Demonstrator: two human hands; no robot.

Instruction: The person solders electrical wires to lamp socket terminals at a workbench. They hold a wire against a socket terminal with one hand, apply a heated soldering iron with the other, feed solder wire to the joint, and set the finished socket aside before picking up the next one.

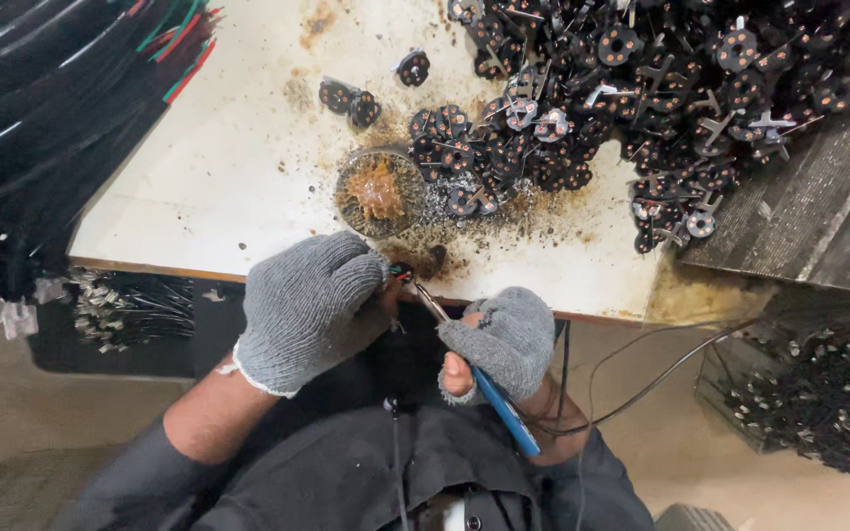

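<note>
At bench edge, left to right:
wire bundle: black leads with red and green tips (71,108), heaped over the table's left corner
strip pile: shiny metal bits (100,300) hanging below that corner, contents too small to tell
table: white top (218,187), stained brown near the middle
left hand: grey knit glove (307,305), curled closed around a small part with red/green wire ends (400,272) at the table's front edge
pot: small round tin (379,193), holds brown crusty paste, sits just beyond the left hand; grit and dark specks around it
soldering iron: blue handle (506,413), tip touching the small part
right hand: grey fingerless glove (502,339), gripping the iron, thumb bare
disc heap: black round boards with copper pads (641,88), loose pile across the table's right half, some touching the pot
crate: wire-mesh bin (809,393) below the table at right, filled with more of the same discs
</note>
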